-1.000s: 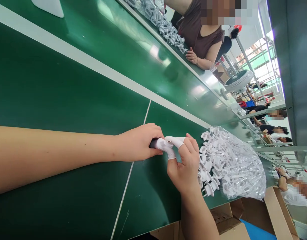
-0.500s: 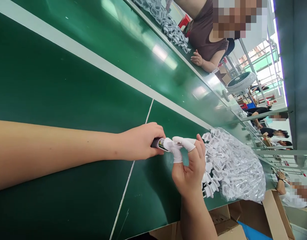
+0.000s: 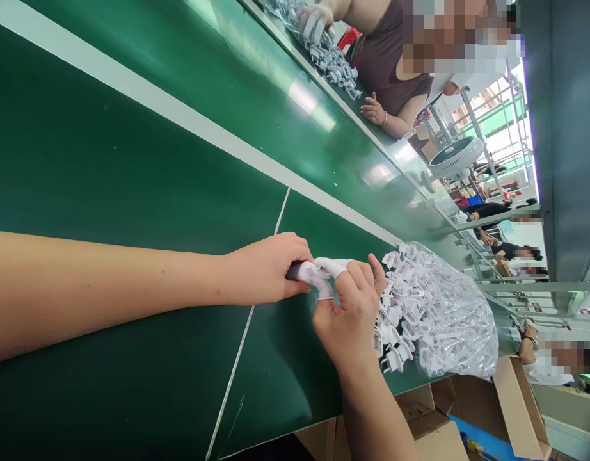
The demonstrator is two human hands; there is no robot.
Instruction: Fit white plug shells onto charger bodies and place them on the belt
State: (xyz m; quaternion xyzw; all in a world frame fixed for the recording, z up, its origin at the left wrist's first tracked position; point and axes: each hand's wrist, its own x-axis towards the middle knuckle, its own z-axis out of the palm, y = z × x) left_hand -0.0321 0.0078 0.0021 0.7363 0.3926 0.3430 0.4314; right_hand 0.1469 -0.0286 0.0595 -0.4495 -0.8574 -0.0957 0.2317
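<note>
ok so nearest the camera, my left hand (image 3: 273, 267) is wrapped round a small dark-bodied piece (image 3: 295, 271), with both hands out over the green bench (image 3: 132, 352), left of the clear plastic bag (image 3: 461, 320). The right hand (image 3: 347, 304) is between that piece and the bag, thumb and index finger in white finger covers (image 3: 331, 266), pinching at the piece's near-bag end. Can't tell if there's a loose part between those tips, the covers hide it. Loose white plug parts (image 3: 395, 307) are heaped right against the bag's left side, more showing through the plastic. Open cardboard box (image 3: 520, 400) just below the bag, and a pale strip (image 3: 180, 115) runs along the bench to the bag's top corner. Farther off, up and left of the bag, a person in a brown top (image 3: 388, 61) has one hand on another pile of parts (image 3: 331, 57). White fan (image 3: 455, 158) above the bag, more people way back to its right
</note>
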